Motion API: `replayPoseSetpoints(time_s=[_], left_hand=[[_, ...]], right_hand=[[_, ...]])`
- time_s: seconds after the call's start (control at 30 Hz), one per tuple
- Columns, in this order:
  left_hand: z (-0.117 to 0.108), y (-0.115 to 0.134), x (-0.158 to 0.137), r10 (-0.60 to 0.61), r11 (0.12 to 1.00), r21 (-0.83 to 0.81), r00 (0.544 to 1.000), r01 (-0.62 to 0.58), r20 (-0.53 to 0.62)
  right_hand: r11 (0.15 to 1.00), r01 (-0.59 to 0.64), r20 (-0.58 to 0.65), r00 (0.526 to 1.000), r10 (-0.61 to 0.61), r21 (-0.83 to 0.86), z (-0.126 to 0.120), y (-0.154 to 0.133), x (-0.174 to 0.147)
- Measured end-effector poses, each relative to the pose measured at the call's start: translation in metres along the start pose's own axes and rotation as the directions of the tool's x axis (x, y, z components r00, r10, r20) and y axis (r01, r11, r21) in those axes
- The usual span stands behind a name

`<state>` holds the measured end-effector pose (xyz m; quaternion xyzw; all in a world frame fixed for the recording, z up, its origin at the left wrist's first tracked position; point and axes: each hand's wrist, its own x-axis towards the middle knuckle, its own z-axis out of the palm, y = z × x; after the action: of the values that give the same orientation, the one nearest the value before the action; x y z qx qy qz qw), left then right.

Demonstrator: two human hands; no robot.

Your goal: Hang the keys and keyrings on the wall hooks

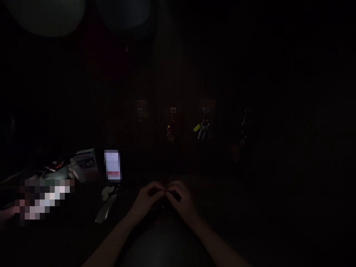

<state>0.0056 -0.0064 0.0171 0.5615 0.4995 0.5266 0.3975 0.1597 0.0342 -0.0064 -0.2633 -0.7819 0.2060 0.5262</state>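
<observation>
The scene is very dark. My left hand (148,197) and my right hand (180,197) meet fingertip to fingertip low in the middle, both closed in a pinch. Whatever lies between the fingertips is too small and dim to name. Beneath them some dark shapes and faint glints show, but I cannot make out what they are. Left of my left hand lies a metal tool with a broad, pale grey handle (105,210). Beside it are small pale round pieces (107,192).
A lit, blurred-out screen (112,165) stands behind the tool, near a white box (86,161) and a small bottle (77,170). Another person's hand (7,214) is at the left edge by a pixelated bright object (50,200). Keys (204,129) hang from a hook on the back panel.
</observation>
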Motion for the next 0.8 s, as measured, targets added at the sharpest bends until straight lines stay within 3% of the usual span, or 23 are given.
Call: replayPoseSetpoints(time_s=[0.17,0.27,0.4,0.5,0.63,0.73,0.8], left_hand=[[-0.002,-0.007,0.004,0.107,0.992,0.073,0.993,-0.104,-0.048],[-0.002,-0.008,0.002,0.05,0.998,0.046,0.999,-0.05,-0.005],[0.001,-0.005,-0.005,-0.05,0.999,-0.014,0.989,0.053,0.142],[0.005,-0.001,-0.01,-0.062,0.998,0.004,0.947,0.064,0.314],[0.007,-0.002,-0.011,-0.157,0.972,-0.11,0.919,0.209,0.361],[0.004,-0.006,-0.008,-0.239,0.83,-0.399,0.894,0.391,0.379],[0.001,-0.007,-0.006,-0.265,0.723,-0.516,0.874,0.459,0.407]], right_hand=[[0.998,-0.061,0.084,0.995,0.06,0.01,0.003,-0.002,-0.001],[0.997,-0.064,0.075,0.995,0.062,0.031,0.002,-0.008,0.0],[0.992,-0.087,-0.016,0.996,0.089,0.094,-0.005,-0.016,0.005],[0.969,-0.179,-0.107,0.974,0.198,0.168,-0.012,-0.018,0.011],[0.869,-0.399,-0.17,0.873,0.458,0.292,-0.019,-0.007,0.016],[0.751,-0.515,-0.162,0.77,0.617,0.412,-0.019,0.005,0.018],[0.672,-0.533,-0.129,0.726,0.675,0.515,-0.017,0.011,0.017]])
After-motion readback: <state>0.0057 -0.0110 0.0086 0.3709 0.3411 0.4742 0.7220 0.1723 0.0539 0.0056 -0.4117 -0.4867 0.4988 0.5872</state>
